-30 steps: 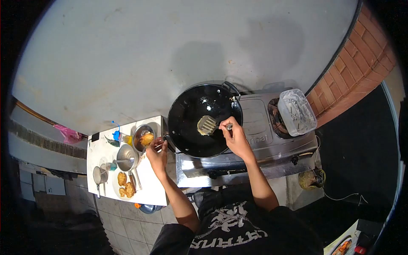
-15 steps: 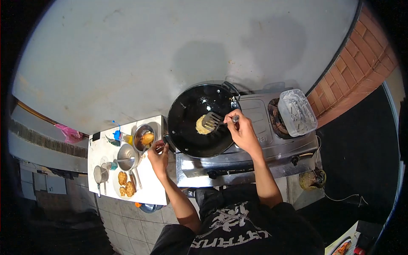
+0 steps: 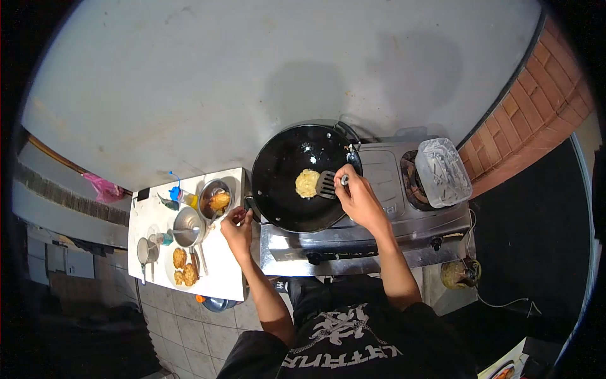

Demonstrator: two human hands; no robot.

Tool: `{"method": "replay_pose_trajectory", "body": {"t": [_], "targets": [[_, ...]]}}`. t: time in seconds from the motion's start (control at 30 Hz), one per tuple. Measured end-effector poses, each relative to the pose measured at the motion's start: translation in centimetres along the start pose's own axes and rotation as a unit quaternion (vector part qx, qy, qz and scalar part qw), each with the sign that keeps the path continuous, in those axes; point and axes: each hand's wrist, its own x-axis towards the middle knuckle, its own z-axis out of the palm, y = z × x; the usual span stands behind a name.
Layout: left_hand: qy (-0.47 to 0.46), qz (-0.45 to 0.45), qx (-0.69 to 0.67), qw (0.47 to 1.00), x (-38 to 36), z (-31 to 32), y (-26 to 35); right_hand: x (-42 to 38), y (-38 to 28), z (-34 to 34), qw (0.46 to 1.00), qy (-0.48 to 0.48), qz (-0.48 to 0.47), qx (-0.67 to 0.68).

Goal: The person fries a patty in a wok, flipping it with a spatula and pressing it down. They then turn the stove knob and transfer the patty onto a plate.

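My right hand [image 3: 360, 201] is closed around the handle of a slotted spatula [image 3: 326, 185]. The spatula's blade is at the right edge of a pale yellow, round fritter [image 3: 307, 183], which lies in a large black wok [image 3: 284, 158]. At the wok's left side, my left hand [image 3: 237, 235] has its fingers closed on a small dark red thing [image 3: 240, 216], right by the wok's left loop handle [image 3: 250, 203]. What that thing is, I cannot tell.
The wok stands on a steel gas stove [image 3: 372, 237]; a clear plastic tub [image 3: 444, 172] sits over the right burner. On the white table [image 3: 221, 278] at left are a metal bowl [image 3: 215, 187], a saucepan [image 3: 188, 218], a strainer [image 3: 144, 250] and browned fritters [image 3: 190, 274].
The spatula has drawn back to the right, from over the fritter to its edge, so more of the fritter shows. My left hand stays beside the wok handle.
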Motion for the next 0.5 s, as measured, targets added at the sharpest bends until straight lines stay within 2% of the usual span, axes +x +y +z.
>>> {"method": "replay_pose_trajectory", "body": {"t": [0.2,0.23,0.3,0.4,0.5], "targets": [[0.004,0.006,0.003,1.000,-0.3,0.4,-0.5,0.6,0.4,0.1,0.999,-0.018,0.038,-0.016],[0.004,0.006,0.018,1.000,-0.4,0.4,-0.3,0.6,0.7,0.2,0.999,-0.020,0.037,-0.017],[0.011,-0.005,-0.003,1.000,-0.6,0.4,0.1,0.6,1.4,0.6,0.999,0.028,-0.024,-0.016],[0.024,-0.016,-0.027,0.999,-0.7,0.3,0.5,0.7,2.0,0.6,0.998,0.038,-0.045,0.003],[0.025,-0.011,-0.024,0.999,-0.9,-0.1,0.7,0.7,1.3,-0.3,0.999,0.041,-0.015,0.014]]}}
